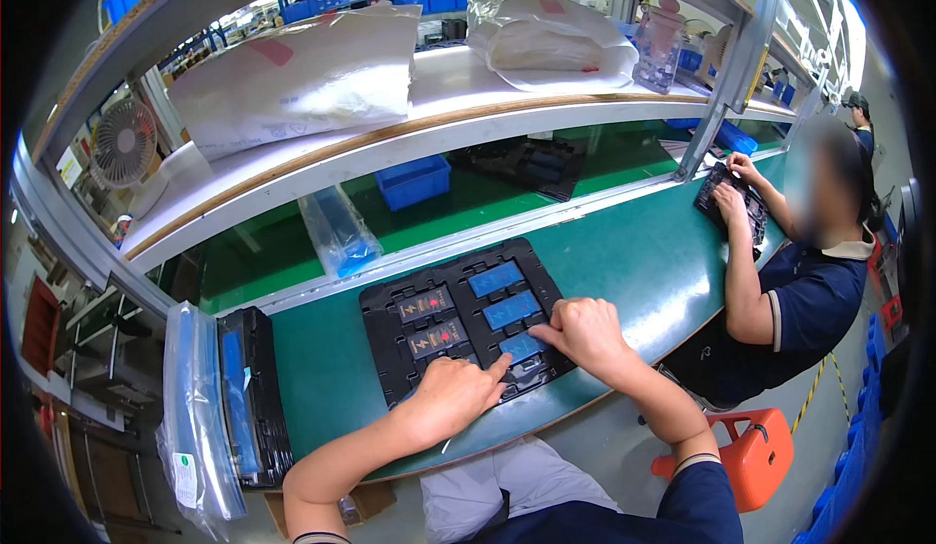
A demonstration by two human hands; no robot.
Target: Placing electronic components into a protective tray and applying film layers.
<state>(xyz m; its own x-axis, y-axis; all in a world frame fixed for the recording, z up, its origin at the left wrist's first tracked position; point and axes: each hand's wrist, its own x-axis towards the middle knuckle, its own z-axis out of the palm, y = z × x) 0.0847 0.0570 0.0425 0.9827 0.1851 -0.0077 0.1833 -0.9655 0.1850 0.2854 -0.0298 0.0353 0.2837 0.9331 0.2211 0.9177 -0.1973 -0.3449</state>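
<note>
A black moulded tray (pixel 468 359) lies on the green bench before me. Its right column carries flat blue rectangular pieces: a far one (pixel 495 279), a middle one (pixel 512 310) and a near one (pixel 523 347). Two dark rectangular pieces (pixel 426 305) with red dots and orange marks sit in the left column. My left hand (pixel 453 398) is partly closed at the near blue piece's left end, index fingertip on it. My right hand (pixel 590 334) is closed with fingers curled, its thumb at that piece's right end. The undersides of both grips are hidden.
Left of the tray stand stacked black trays (pixel 258 398) and a clear plastic bag (pixel 190 408). Beyond the bench rail are a bagged blue item (pixel 341 237) and a blue bin (pixel 413 183). A shelf (pixel 439 110) spans above. A co-worker (pixel 809 261) handles another black tray (pixel 731 208).
</note>
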